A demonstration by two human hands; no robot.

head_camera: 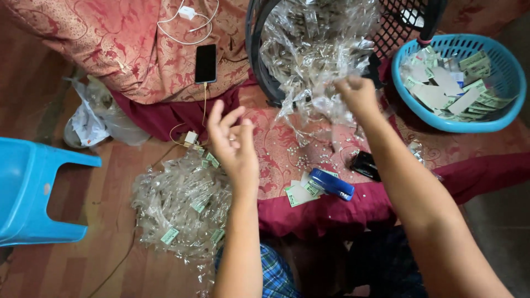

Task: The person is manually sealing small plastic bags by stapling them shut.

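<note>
On the floor, nearest: heap of filled clear plastic packets (182, 207) with small green-and-white paper labels, lying on brown patterned flooring just left of the left forearm.
Lower edge: blue checked cloth (276, 273) between the 2 forearms.
Far left: light blue plastic stool (33, 190), on its side.
Left hand (234, 140): raised above the edge of the red patterned cloth (276, 152), fingers spread and loosely curled, holding nothing that can be made out.
Cloth front edge: blue stapler (331, 184) resting on several loose paper labels (301, 192); small black object (364, 164) just right of it; tiny pale bits scattered between.
Right hand (359, 95): fingers closed on a clump of empty clear plastic bags (317, 60), at the lower edge of the mass.
Bag mass: spills from a black mesh basket (259, 66) tipped toward the viewer.
Right, further: round blue plastic basket (510, 77) holding green-and-white labels.
Left, further: crumpled white plastic bag (91, 118) on the floor.
Farthest: black smartphone (206, 63) on a red patterned cushion (110, 44), cable attached; white charger (187, 12) with coiled white cord beyond.
</note>
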